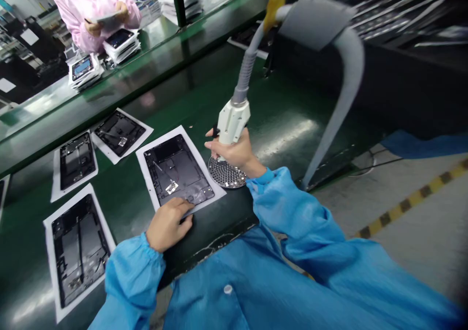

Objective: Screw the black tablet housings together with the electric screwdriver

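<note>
My right hand (239,152) is wrapped round a white electric screwdriver (232,119), held nearly upright with a ribbed grey cable sleeve at its top. Its tip, partly hidden by my fingers, is over a round metal tray (227,176) dotted with holes and small bright pieces, likely screws. Left of the tray lies a black tablet housing (183,166) on a white sheet (145,169), with a thin cable and a small silver part inside. My left hand (170,223) rests with its fingers lying on the housing's near edge; it holds nothing.
More tablet housings (81,247) on white sheets lie along the left of the green bench (126,198). A padded grey pole (351,86) arches over the right side. Across the bench, a person in pink (87,8) handles a flat piece beside stacks (122,47).
</note>
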Demonstrator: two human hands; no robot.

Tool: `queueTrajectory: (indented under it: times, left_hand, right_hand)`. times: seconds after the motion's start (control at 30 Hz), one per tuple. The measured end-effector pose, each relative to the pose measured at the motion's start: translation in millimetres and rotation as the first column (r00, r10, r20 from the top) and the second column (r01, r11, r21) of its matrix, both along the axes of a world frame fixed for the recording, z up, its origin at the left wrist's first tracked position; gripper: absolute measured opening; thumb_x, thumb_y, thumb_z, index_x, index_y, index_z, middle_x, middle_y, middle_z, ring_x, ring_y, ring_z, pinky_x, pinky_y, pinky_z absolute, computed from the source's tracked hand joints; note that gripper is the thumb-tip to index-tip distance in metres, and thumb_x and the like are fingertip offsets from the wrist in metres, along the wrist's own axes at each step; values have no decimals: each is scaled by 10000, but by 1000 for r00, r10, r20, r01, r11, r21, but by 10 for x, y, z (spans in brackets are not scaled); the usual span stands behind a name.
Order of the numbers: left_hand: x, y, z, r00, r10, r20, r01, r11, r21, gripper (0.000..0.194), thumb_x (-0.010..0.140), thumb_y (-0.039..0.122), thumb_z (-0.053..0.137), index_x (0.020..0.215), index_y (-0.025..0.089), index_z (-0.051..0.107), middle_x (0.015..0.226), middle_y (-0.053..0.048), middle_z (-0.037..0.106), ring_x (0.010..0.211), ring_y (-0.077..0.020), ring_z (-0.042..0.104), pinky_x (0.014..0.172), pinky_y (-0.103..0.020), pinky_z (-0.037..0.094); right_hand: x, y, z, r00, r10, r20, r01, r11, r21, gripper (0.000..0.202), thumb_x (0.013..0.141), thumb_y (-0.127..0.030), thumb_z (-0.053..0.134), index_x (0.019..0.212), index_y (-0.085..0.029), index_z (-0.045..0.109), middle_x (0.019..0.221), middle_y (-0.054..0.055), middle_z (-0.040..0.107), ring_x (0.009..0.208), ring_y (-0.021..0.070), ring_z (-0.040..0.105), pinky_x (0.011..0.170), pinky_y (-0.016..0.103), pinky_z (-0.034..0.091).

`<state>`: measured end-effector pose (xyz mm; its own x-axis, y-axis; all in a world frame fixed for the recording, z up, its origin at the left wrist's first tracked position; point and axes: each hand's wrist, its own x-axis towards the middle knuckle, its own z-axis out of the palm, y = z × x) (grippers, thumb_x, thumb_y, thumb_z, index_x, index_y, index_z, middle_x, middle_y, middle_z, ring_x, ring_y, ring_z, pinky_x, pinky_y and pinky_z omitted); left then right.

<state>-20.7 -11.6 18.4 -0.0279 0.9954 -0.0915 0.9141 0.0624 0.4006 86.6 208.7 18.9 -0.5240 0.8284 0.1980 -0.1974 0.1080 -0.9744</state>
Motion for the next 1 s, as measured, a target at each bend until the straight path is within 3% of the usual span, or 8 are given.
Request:
queueTrajectory:
  times: [0.1, 0.2, 0.27, 0.4, 0.53, 0.73, 0.83, 1.0]
  left_hand:
    - [-144, 24, 41, 988, 144, 52, -147, 988, 42, 242, 912, 304, 486, 1013, 215, 687, 1025, -41, 704, 921, -178, 665, 826, -286, 535]
    - [-277, 101, -5, 915, 390, -100, -378, 918, 118, 273, 905, 394, 486, 977, 218, 681, 1000, -43, 701, 902, -213, 665, 758, -308, 528]
    - [-338, 165, -54, 858, 475, -197, -459, 880, 126, 279, 878, 438, 511, 951, 224, 674, 983, -44, 689, 892, -230, 660, 699, -310, 513]
    - [-420, 263, -107, 864, 458, -210, -448, 889, 96, 235, 840, 434, 531, 866, 239, 659, 910, -34, 672, 841, -226, 648, 682, -311, 492]
    - [-480, 307, -61, 890, 430, -149, -421, 903, 87, 216, 804, 433, 523, 768, 252, 635, 804, -20, 677, 789, -229, 643, 673, -313, 476]
    - [-562, 338, -7, 909, 412, -57, -408, 910, 80, 262, 795, 454, 466, 753, 263, 641, 693, 15, 689, 645, -203, 652, 592, -281, 452]
    - [-553, 339, -9, 898, 439, 13, -437, 890, 128, 259, 775, 454, 518, 793, 255, 683, 721, 12, 714, 655, -194, 663, 608, -262, 474]
    - [-360, 266, 26, 834, 544, 95, -551, 809, 203, 183, 765, 373, 621, 728, 215, 706, 676, 0, 706, 642, -164, 649, 628, -237, 472]
  right_hand:
    - [-16, 13, -18, 999, 32, 10, -32, 999, -23, 323, 604, -359, 772, 811, -158, 625, 499, -40, 547, 405, 111, 511, 418, 273, 437]
    - [-33, 30, -32, 999, 44, 30, -43, 999, -22, 338, 611, -346, 756, 849, -137, 640, 497, -38, 546, 412, 107, 507, 421, 260, 424]
    - [-45, 41, -19, 999, 42, 21, -41, 999, -28, 353, 596, -341, 763, 852, -130, 641, 498, -40, 547, 412, 106, 507, 420, 255, 427]
    - [-72, 44, 78, 997, 61, -39, -63, 997, -46, 355, 593, -343, 778, 850, -139, 641, 501, -49, 546, 413, 99, 508, 414, 239, 426]
    - [-114, 22, 163, 996, 68, -61, -69, 998, -12, 343, 606, -335, 786, 847, -132, 649, 509, -51, 551, 418, 89, 508, 441, 233, 433]
    - [-197, 14, 111, 993, 79, -87, -77, 997, 29, 315, 607, -349, 784, 789, -136, 640, 531, -44, 565, 458, 90, 524, 476, 236, 453]
    - [-186, -8, 99, 996, 61, -69, -58, 998, 40, 303, 609, -356, 772, 770, -137, 638, 521, -38, 561, 442, 94, 515, 447, 243, 444]
    - [-106, -87, 100, 998, 16, -58, -16, 1000, 10, 268, 620, -298, 745, 822, -149, 652, 487, -49, 553, 393, 96, 499, 396, 247, 441]
